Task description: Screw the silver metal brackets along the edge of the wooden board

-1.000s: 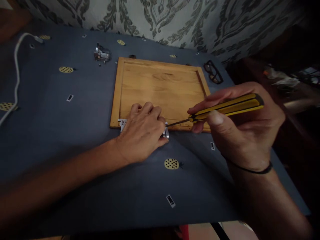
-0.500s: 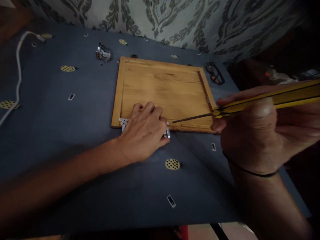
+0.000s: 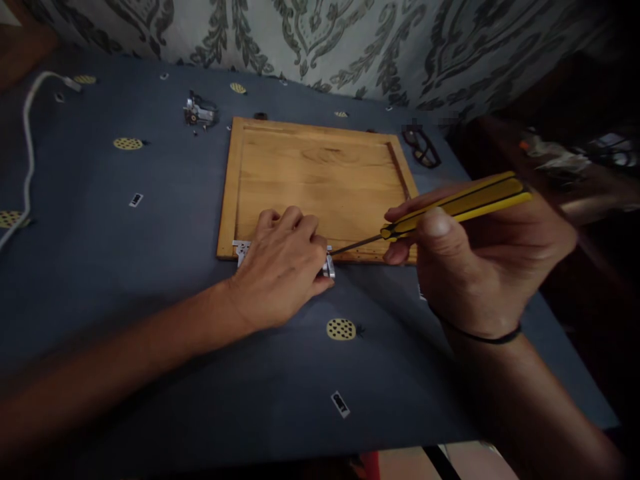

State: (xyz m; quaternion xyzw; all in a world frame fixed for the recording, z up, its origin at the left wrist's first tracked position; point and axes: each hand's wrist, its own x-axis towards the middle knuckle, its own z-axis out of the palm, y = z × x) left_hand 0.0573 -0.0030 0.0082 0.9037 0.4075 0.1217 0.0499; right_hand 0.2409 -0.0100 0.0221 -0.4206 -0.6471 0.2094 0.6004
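A framed wooden board (image 3: 310, 180) lies on the blue patterned cloth, with small holes along its near edge. My left hand (image 3: 285, 267) is curled over that edge, gripping a silver metal fitting (image 3: 242, 251). Only the fitting's left end and right end show; its middle is hidden beneath my fingers. In my right hand (image 3: 480, 267) is a screwdriver (image 3: 455, 205) with a yellow and black handle, held between thumb and fingers. Its thin shaft slants down to the left, and the tip is at the fitting's right end, beside my left fingers. Whether it sits in a screw, I cannot tell.
Behind the board's left corner lies another metal fitting (image 3: 201, 112) with small loose pieces near it. A pair of glasses (image 3: 423, 147) is at the back right. A white cable (image 3: 31, 133) runs along the left side. The patterned wall (image 3: 310, 40) borders the back.
My right hand has moved left with the screwdriver, bringing its tip from the board's near edge to the fitting's right end. My left hand stays on the fitting. The view has shifted slightly.
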